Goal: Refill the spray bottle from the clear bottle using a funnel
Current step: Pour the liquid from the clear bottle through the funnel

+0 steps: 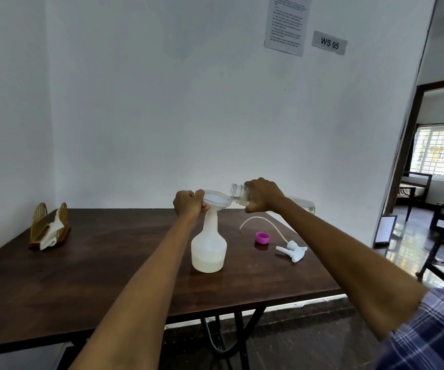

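Spray bottle: the white spray bottle [208, 247] stands upright on the desk [108, 263], mid-surface, open at the neck; a low band of pale liquid shows in its base, so by my reading the refill is only partly done.
Funnel: the white funnel [215, 201] sits with its stem in the bottle neck, bowl up and a little tilted; it widens the narrow opening so the pour need not be exact.
Left hand: the left hand [188, 206] curls its grip round the funnel's rim and upper stem; likely to keep the light funnel from tipping or lifting while liquid runs in.
Clear bottle: the clear bottle [239, 194] is held nearly level, mouth over the funnel's right edge, base out to the right; some pale liquid lies in the far end; whether a stream is falling I cannot tell.
Right hand: the right hand [262, 196] wraps its grip round the bottle near the neck; a hold close to the mouth gives finer control of the tilt.
Pink cap: the pink cap [262, 237] lies on the desk right of the spray bottle, well out of the pour.
Trigger head: the white trigger head [291, 249] with its thin tube [263, 222] lies beside the cap, apart from the bottle, ready to be refitted.
Risk: a steeper tilt could overfill the bowl faster than the stem drains.
Elsewhere: a napkin holder [48, 228] stands at the far left of the desk.
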`<state>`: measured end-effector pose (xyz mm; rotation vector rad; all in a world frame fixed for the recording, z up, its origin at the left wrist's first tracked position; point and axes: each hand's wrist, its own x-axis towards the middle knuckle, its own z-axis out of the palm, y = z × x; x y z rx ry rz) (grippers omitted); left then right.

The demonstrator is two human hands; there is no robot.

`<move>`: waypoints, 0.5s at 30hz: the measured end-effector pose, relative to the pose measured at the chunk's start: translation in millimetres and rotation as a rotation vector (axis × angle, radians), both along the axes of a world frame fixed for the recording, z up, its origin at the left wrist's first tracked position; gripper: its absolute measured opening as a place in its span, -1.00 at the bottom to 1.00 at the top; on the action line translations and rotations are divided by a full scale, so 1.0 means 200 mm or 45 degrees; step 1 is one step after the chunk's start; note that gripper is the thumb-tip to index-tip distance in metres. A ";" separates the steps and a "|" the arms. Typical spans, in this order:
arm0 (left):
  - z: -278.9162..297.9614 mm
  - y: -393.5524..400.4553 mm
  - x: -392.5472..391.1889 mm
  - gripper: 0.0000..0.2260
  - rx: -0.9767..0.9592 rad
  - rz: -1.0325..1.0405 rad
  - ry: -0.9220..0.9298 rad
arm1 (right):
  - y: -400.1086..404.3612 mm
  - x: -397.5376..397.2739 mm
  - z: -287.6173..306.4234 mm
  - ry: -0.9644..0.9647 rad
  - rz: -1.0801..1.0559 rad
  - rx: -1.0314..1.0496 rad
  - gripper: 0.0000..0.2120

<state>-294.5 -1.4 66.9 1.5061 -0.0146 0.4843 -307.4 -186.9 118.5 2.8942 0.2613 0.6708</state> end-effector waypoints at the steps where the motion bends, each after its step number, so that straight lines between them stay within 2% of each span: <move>1: 0.00 0.00 0.00 -0.69 -0.001 0.001 -0.001 | 0.00 0.00 0.00 -0.007 0.001 0.000 -0.68; 15: 0.01 0.00 -0.01 -0.67 -0.008 0.013 -0.006 | 0.00 0.01 0.00 -0.006 0.010 0.013 -0.67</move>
